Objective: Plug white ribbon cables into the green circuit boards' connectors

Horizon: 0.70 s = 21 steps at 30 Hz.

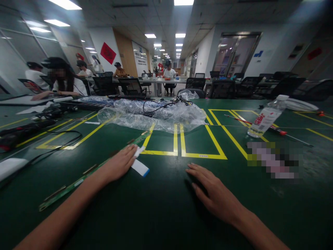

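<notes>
A long, narrow green circuit board [68, 189] lies slantwise on the green table, its far end near the clear plastic. My left hand [121, 163] rests flat over the board's middle, fingers stretched out and close together, hiding part of it. From beside those fingertips a white flat ribbon cable [140, 168] with a blue end sticks out onto the table. My right hand [212, 191] is spread low at the tabletop, right of the cable and apart from it, holding nothing.
Crumpled clear plastic wrap [166, 116] with black cables [179, 101] lies across the middle. A water bottle [267, 118] and screwdrivers [283, 133] are at the right. Black cabled parts [31, 130] lie at the left. Yellow tape [205, 157] marks the table; a co-worker [65, 78] sits far left.
</notes>
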{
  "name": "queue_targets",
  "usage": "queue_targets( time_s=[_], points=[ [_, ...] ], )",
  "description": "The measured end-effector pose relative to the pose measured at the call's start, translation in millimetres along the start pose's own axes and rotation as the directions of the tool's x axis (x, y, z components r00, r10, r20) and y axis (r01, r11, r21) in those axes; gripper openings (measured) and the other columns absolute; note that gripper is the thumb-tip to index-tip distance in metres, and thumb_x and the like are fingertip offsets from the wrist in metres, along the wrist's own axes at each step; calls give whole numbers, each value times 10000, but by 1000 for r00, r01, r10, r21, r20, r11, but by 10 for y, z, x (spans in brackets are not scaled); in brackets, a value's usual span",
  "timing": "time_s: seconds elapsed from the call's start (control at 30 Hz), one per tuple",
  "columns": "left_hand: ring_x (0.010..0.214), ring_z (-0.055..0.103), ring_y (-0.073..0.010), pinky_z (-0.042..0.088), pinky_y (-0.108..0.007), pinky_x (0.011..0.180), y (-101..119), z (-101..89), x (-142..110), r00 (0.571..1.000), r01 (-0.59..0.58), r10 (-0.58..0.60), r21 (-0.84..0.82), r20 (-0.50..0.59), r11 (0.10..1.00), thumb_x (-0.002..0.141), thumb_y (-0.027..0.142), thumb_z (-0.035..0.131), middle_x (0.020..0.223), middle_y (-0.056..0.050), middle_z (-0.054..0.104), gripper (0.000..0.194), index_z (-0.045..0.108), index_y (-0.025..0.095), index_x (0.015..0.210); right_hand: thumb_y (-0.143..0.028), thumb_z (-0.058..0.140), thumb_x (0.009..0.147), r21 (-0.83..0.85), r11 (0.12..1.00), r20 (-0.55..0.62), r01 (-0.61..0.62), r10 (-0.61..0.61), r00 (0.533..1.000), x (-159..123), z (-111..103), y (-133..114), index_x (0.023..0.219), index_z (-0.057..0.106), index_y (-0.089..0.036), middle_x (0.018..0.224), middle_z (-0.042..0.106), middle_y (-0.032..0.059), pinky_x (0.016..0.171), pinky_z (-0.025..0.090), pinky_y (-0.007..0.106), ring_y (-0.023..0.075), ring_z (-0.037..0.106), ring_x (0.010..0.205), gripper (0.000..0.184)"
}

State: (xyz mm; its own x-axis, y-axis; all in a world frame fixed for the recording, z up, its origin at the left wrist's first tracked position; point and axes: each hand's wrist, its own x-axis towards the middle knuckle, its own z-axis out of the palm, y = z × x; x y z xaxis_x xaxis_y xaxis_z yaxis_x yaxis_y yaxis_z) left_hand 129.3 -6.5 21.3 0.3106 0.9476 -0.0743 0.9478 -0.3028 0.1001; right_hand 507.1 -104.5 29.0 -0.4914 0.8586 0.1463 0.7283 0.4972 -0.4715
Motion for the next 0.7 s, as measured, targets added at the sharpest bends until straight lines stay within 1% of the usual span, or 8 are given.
queue_targets(
  time_s=[0.1,0.17,0.23,0.3,0.43,0.57,0.63,0.7],
  points=[
    [1469,289,-326,261,-520,1187,-411,2,59,989,143,-141,35,-39,989,981,357,232,1563,-176,359,655,328,22,1536,-341,444,1011,11,1000,-1,-10,10,1000,-2,9,1,1449,463,-286,1551,428,46,1181,328,509,248,364,1436,442],
    [1462,302,-333,263,-504,1187,-553,23,85,979,200,-198,56,-52,978,971,356,233,1558,-208,356,674,337,-25,1517,-339,449,1008,20,1000,-3,-12,12,1000,0,12,-2,1442,475,-288,1548,432,44,1179,332,503,247,367,1434,438],
    [1462,301,-335,260,-475,1190,-602,57,103,972,234,-230,74,-59,970,970,363,239,1564,-234,328,688,344,-67,1498,-333,456,1004,22,1000,-6,-9,9,1000,3,12,-7,1440,480,-284,1546,433,46,1178,334,498,247,368,1433,439],
    [1464,299,-332,257,-465,1190,-599,91,110,967,249,-243,89,-70,965,977,368,248,1565,-225,336,675,359,-46,1498,-326,459,1003,19,1000,-5,-5,5,1000,5,8,-13,1441,482,-278,1545,435,52,1176,337,494,245,373,1429,441],
    [1469,285,-339,249,-485,1184,-567,121,90,963,262,-252,114,-93,958,993,386,239,1564,-213,350,660,356,-7,1511,-325,460,1006,17,1000,9,-5,4,1000,5,3,-18,1454,472,-271,1538,444,56,1169,349,491,241,387,1420,452],
    [1470,243,-405,264,-591,1141,-521,103,65,952,293,-278,127,-125,948,998,420,217,1571,-259,301,686,354,-22,1504,-317,469,1004,25,1000,-4,-5,5,1000,3,9,1,1450,482,-272,1529,455,60,1165,356,500,247,403,1409,449],
    [1469,236,-419,261,-612,1133,-443,85,64,955,282,-266,126,-128,951,999,434,219,1566,-276,299,694,373,-33,1489,-308,472,1003,31,999,-14,-5,6,1000,6,10,10,1434,501,-272,1521,465,64,1161,362,505,251,415,1400,434],
    [1469,246,-405,265,-590,1143,-296,66,63,973,219,-207,116,-106,969,1005,442,229,1561,-276,311,693,384,-36,1482,-300,472,1002,35,999,-19,-5,6,1000,12,9,11,1427,508,-273,1515,471,68,1156,369,507,251,424,1394,427]
  ],
)
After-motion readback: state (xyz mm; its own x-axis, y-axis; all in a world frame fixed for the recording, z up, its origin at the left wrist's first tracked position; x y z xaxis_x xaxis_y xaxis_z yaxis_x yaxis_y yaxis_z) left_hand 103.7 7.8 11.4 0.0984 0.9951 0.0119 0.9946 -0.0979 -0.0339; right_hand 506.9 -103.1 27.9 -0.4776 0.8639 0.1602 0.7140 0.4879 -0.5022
